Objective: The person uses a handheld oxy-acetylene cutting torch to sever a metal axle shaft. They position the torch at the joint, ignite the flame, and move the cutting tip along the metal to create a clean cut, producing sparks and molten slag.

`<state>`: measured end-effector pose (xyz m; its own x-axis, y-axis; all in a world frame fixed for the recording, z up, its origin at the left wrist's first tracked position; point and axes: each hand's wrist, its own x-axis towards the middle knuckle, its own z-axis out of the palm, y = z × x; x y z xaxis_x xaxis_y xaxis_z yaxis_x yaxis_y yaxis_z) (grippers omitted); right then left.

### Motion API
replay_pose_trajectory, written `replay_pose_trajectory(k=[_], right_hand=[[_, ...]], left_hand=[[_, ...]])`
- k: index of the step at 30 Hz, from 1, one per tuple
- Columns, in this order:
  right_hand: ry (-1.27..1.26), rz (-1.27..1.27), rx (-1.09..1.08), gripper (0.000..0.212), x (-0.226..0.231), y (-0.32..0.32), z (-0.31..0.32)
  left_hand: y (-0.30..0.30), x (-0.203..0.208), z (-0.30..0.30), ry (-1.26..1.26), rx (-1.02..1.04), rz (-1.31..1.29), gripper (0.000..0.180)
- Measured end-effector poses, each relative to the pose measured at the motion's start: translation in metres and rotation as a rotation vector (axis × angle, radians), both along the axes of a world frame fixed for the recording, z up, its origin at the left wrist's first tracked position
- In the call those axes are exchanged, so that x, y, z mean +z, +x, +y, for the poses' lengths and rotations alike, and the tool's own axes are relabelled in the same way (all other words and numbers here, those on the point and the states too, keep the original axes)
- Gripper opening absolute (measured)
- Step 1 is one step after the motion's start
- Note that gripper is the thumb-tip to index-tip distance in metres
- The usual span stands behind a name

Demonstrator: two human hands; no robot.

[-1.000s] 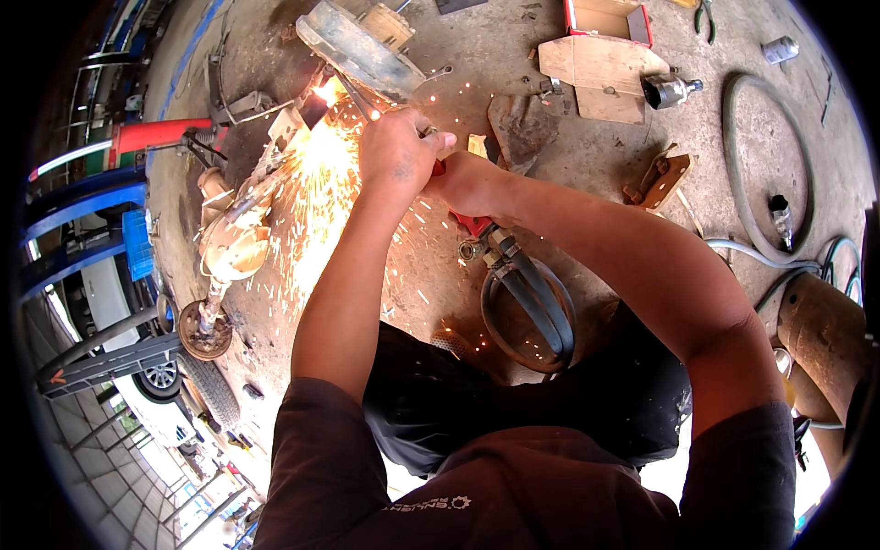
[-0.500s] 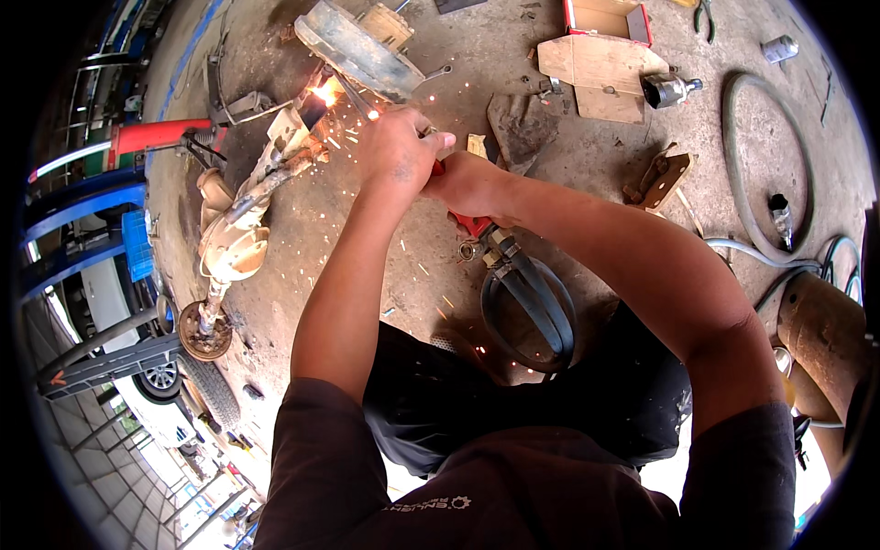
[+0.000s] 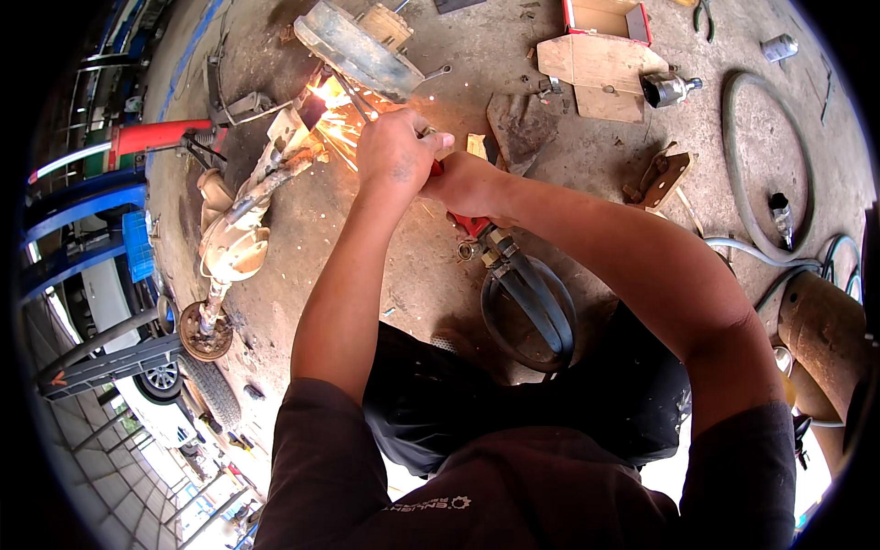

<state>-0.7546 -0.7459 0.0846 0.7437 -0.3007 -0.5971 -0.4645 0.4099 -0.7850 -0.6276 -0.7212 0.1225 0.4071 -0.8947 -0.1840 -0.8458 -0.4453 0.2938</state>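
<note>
Both my hands are closed round a cutting torch (image 3: 471, 225) with a red handle and brass fittings. My left hand (image 3: 394, 147) grips its front part, with the metal tubes running forward past the fingers. Behind it, my right hand (image 3: 466, 183) wraps the red handle. Two dark hoses (image 3: 541, 312) leave the torch's rear and loop on the floor. At the torch's far end, bright flame and sparks (image 3: 332, 101) burst against a rusty vehicle axle (image 3: 240, 225), which lies on the left with a hub at its near end. The exact cutting spot is lost in glare.
Beyond the sparks lies a grey curved metal part (image 3: 353, 50). A red box (image 3: 607, 20), flattened cardboard (image 3: 596, 69), a metal joint (image 3: 669, 89) and a rusty bracket (image 3: 662, 181) lie right. A red jack (image 3: 156, 136) stands left; a rusty cylinder (image 3: 820, 321) is at right.
The spark burst has grown brighter and wider, now fanning toward my left hand. Fewer sparks scatter across the floor near me. Both hands and the torch hold almost the same place.
</note>
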Motion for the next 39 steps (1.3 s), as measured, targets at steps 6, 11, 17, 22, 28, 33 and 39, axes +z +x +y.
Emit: replay_pose_trajectory(k=[6,11,17,22,28,33,39], right_hand=[[-0.062,-0.002,-0.001,0.054,-0.005,0.003,0.002],[-0.207,-0.032,0.022,0.053,-0.017,0.006,0.001],[-0.019,-0.08,-0.064,0.046,-0.012,0.005,0.005],[0.025,-0.035,-0.042,0.049,-0.009,0.004,0.003],[-0.19,0.029,0.034,0.04,-0.021,0.009,0.002],[-0.157,0.002,0.018,0.04,-0.018,0.007,0.006],[-0.037,0.02,-0.009,0.042,-0.003,0.002,0.005]], left_hand=[[0.003,-0.002,0.002,-0.019,-0.007,0.049,0.036],[0.0,0.0,0.0,-0.013,0.004,0.054,0.036],[0.005,-0.007,0.0,-0.023,-0.004,0.056,0.035],[0.002,-0.001,0.001,-0.03,-0.035,0.011,0.035],[-0.001,0.003,0.0,0.04,-0.007,-0.012,0.035],[0.002,0.001,0.002,0.045,-0.013,-0.031,0.037],[0.0,0.001,0.001,0.024,-0.019,-0.016,0.037]])
